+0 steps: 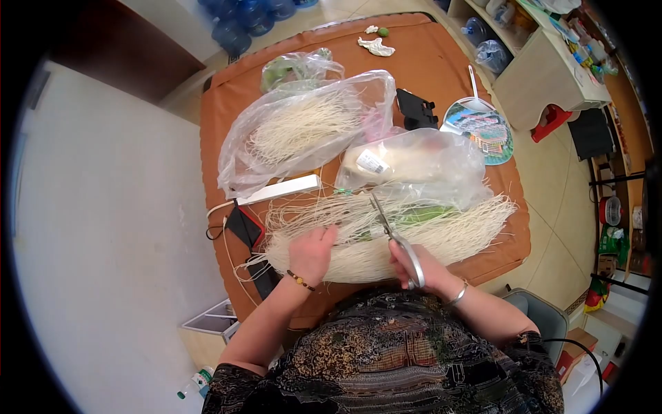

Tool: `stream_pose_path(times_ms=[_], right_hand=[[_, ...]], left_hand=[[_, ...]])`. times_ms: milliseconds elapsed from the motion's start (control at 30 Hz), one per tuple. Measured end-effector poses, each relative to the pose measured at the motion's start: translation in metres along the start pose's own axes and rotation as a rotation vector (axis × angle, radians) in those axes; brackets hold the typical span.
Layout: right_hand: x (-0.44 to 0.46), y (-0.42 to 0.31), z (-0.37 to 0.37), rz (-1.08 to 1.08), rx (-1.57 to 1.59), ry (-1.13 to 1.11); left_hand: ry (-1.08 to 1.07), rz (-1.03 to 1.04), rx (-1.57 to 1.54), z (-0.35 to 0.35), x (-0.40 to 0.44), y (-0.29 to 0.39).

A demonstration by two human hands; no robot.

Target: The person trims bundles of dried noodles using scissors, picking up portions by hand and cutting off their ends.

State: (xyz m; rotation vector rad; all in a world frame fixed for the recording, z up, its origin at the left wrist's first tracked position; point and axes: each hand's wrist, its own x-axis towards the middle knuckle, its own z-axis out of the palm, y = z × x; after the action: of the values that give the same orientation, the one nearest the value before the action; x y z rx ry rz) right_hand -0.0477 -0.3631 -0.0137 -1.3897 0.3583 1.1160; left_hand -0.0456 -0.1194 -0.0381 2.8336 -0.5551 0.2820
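A wide pile of long, thin, pale rice noodles [455, 241] lies across the near side of the table. My left hand [312, 252] rests on the left part of this pile, its fingers curled around some strands. In my right hand [422, 268] is a pair of metal scissors [407, 250], held by the handles. Their blades point away from me and slightly left, over the noodles. Some green material [422, 215] shows among the strands, just right of the blades.
Beyond the pile lie a clear bag of noodles [303, 127], a labelled plastic package [414, 162], a black phone stand [416, 110] and a round hand fan [483, 131]. A white power strip [279, 190] with cords lies at left. The brown table [441, 62] ends near my body.
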Motion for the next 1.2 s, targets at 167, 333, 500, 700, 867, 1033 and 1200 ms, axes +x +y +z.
stream_pose_path(times_ms=[167,333,500,700,867,1033,1200], right_hand=[[0.004,0.004,0.001,-0.023,-0.035,-0.003],[0.0,0.001,0.001,-0.058,-0.136,-0.014],[-0.004,0.002,-0.001,-0.088,-0.199,-0.013],[-0.006,0.007,-0.001,-0.036,-0.228,0.015],[-0.006,0.018,-0.007,-0.024,-0.107,-0.001],[-0.011,0.026,-0.015,-0.039,0.146,-0.084],[-0.011,0.035,-0.028,-0.118,0.199,-0.271]], left_hand=[[-0.053,-0.059,0.004,0.001,-0.001,0.002],[-0.084,-0.055,0.015,-0.001,0.001,-0.002],[-0.086,-0.076,0.024,-0.002,0.003,0.0],[-0.083,-0.018,0.115,0.011,0.003,-0.016],[-0.216,0.017,0.041,0.008,0.0,-0.026],[-0.389,0.017,0.035,0.001,0.009,-0.032],[-0.506,-0.134,-0.268,-0.009,0.017,-0.053]])
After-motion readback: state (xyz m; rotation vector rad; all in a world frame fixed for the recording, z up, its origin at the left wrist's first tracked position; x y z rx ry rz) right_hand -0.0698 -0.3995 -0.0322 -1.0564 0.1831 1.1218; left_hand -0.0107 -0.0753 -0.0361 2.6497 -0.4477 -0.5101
